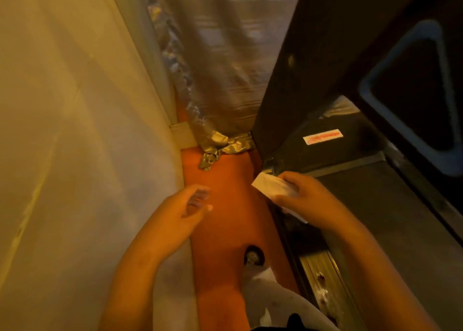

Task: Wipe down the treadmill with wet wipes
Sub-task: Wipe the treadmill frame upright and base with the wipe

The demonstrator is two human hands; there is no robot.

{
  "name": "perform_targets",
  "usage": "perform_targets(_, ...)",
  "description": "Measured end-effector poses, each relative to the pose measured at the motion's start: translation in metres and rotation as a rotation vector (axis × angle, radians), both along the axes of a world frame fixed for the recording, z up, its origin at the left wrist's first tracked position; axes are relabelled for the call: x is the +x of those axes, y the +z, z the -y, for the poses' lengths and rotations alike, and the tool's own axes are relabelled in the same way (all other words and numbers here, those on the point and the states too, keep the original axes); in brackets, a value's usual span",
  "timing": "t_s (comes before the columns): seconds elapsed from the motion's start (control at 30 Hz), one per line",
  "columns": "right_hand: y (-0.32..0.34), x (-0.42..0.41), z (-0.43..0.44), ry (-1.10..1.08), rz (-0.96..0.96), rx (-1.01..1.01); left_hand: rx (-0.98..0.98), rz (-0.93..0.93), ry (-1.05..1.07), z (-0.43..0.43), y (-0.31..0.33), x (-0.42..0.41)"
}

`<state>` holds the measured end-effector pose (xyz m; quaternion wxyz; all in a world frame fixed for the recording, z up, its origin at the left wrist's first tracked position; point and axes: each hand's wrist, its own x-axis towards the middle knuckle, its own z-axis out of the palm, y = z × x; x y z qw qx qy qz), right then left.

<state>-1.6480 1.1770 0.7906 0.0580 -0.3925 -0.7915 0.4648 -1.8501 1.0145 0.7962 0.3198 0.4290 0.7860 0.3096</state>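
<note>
— Hands first. What does the right hand (310,200) hold?
— A white folded wet wipe (273,187). Thumb and fingers pinch it, just over the left edge of the big black treadmill (375,218).
— Does the wipe touch the treadmill?
— That cannot be told.
— And the left hand (183,205)?
— It holds nothing. Its fingers are softly bent, over the orange floor (225,225), beside the cream wall (75,130).
— What hangs behind?
— A shiny grey curtain (220,55), down to the floor.
</note>
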Motion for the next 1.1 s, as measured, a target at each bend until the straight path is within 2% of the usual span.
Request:
perform_targets(0.13, -0.006, -0.089, -0.078, 0.034, 0.024, 0.033, 0.014, -0.054, 0.085, -0.035, -0.005, -0.074)
perform_targets(0.3, 0.005, -0.186, -0.138, 0.141, 0.035, 0.030, 0.031, 0.012, 0.154, -0.097, -0.002, -0.147)
perform_targets(0.5, -0.015, -0.266, -0.198, 0.093, 0.016, 0.005, 0.134, 0.105, 0.172, -0.192, -0.024, -0.224)
perform_targets(0.63, -0.017, -0.318, -0.252, -0.116, -0.052, 0.014, 0.170, 0.077, 0.091, -0.282, -0.038, -0.303)
perform_targets(0.8, -0.012, -0.345, -0.308, -0.470, -0.180, -0.009, 0.239, 0.076, -0.088, -0.401, -0.018, -0.370)
perform_targets(0.9, -0.015, -0.350, -0.332, -0.668, -0.229, -0.033, 0.247, 0.039, -0.245, -0.464, -0.014, -0.378)
perform_targets(1.03, -0.023, -0.351, -0.371, -0.828, -0.259, 0.003, 0.205, 0.013, -0.443, -0.531, -0.021, -0.366)
perform_targets(1.1, -0.028, -0.352, -0.396, -0.901, -0.285, 0.030, 0.213, -0.093, -0.492, -0.561, -0.027, -0.359)
